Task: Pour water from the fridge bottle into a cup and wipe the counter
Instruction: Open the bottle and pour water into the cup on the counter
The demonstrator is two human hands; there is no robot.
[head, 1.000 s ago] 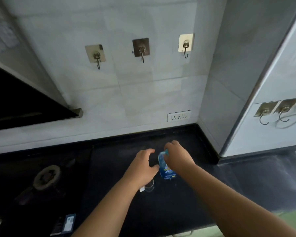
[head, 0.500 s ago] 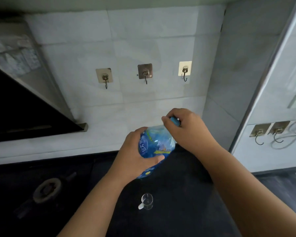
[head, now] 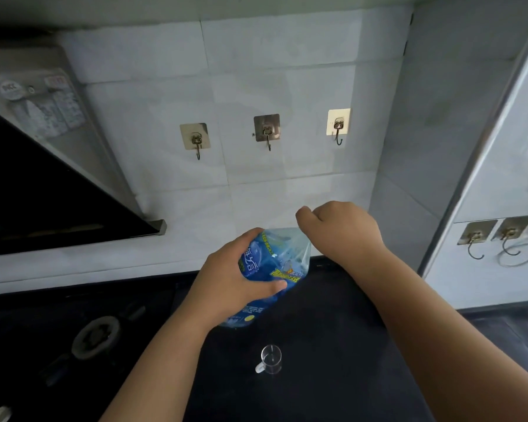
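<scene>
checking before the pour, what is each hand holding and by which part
The left hand grips the water bottle around its labelled body. The right hand is curled at its top; the cap is hidden.

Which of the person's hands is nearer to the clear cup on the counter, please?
The left. The left hand grips the bottle above and behind the clear cup; the right hand is higher and farther back, at the bottle's top.
</scene>
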